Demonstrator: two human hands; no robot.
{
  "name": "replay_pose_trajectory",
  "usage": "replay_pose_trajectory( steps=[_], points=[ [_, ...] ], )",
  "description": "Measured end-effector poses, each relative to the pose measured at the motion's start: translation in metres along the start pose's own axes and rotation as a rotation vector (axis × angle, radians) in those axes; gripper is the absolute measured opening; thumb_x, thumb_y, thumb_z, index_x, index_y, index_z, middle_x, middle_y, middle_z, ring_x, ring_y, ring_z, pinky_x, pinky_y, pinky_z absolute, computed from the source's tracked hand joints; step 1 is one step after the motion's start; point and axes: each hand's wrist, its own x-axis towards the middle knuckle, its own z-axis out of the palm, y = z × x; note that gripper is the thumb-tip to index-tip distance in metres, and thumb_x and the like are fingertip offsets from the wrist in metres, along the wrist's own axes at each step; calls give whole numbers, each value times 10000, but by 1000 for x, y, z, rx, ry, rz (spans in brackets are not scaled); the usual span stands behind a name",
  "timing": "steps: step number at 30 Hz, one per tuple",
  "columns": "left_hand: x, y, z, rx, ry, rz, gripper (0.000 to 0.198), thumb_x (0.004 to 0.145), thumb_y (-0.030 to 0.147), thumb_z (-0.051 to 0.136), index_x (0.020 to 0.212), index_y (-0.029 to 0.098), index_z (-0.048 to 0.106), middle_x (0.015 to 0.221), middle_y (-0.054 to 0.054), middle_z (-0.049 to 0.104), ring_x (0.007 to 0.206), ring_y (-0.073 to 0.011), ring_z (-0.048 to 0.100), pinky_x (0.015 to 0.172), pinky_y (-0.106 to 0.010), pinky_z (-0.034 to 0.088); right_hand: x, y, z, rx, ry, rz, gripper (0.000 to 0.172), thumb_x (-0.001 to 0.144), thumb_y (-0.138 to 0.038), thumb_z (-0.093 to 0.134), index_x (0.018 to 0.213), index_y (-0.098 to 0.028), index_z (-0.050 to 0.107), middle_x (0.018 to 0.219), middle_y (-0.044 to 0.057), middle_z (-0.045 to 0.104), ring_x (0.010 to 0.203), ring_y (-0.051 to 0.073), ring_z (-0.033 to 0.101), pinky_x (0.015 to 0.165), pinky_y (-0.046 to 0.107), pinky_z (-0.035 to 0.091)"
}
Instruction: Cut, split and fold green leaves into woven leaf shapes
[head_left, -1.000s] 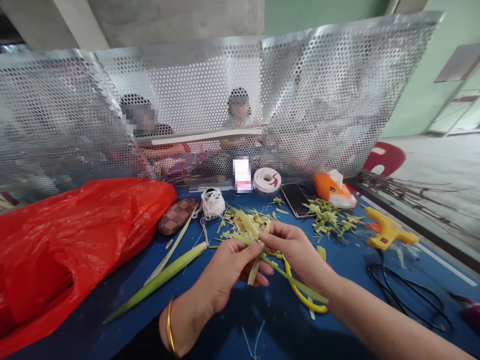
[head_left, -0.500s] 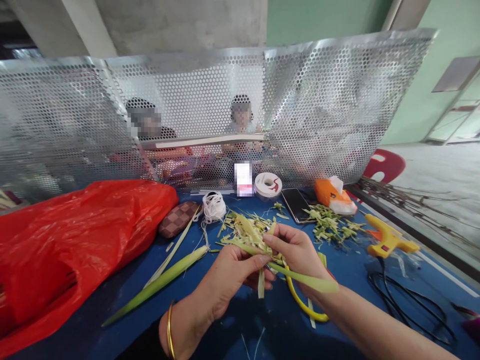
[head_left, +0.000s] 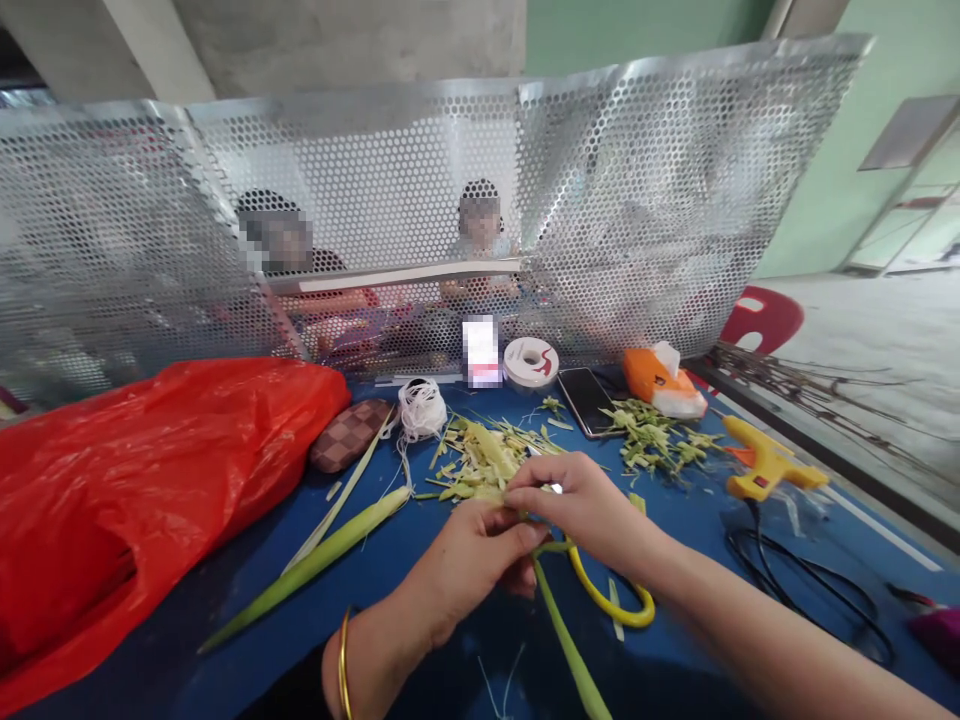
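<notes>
My left hand (head_left: 469,555) and my right hand (head_left: 581,505) meet over the blue table (head_left: 675,590), both pinched on one green leaf strip (head_left: 566,645). The strip's free end hangs down toward me. Yellow-handled scissors (head_left: 607,600) lie on the table just under my right wrist. A heap of pale green leaf cuttings (head_left: 484,460) sits right behind my fingers. A long folded leaf (head_left: 315,565) lies to the left of my left hand.
A red plastic bag (head_left: 142,480) fills the left side. At the back stand a checkered pouch (head_left: 349,435), white thread (head_left: 420,408), a tape roll (head_left: 531,363), a phone (head_left: 586,400) and an orange tissue pack (head_left: 660,380). A yellow glue gun (head_left: 765,460) and black cord (head_left: 810,590) lie right. Two people sit behind the perforated metal screen (head_left: 637,200).
The strip's free end has swung from pointing right to hanging down toward me. My right hand has moved left and closer over my left fingers.
</notes>
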Motion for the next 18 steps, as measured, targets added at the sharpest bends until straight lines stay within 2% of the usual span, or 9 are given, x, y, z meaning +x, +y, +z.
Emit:
replay_pose_trajectory(
  steps=[4,10,14,18],
  points=[
    [1,-5,0,36,2,35,280,683,406,699,621,135,658,494,29,527,484,-105,494,576,-275,453,-3,2,7,10,165,-40,137,740,-212,590,604,-196,585,622,-23,589,635,146,534,616,269,393],
    [-3,-2,0,328,54,154,373,763,380,629,468,155,595,430,24,504,443,-87,366,490,-255,261,-5,1,13,50,258,-68,152,766,-212,531,616,-202,508,614,-32,516,617,138,473,591,263,369],
    [-5,0,3,331,4,144,393,762,399,623,444,171,590,425,16,514,442,-98,386,496,-256,271,-7,1,19,19,298,-113,158,780,-191,534,626,-204,504,633,-29,521,631,139,478,601,262,371],
    [-5,2,4,203,20,99,364,740,408,659,471,168,608,456,2,561,479,-111,475,552,-246,357,-6,1,17,-46,286,-176,166,815,-184,537,651,-207,528,671,-18,555,665,144,514,626,265,386]
  ],
)
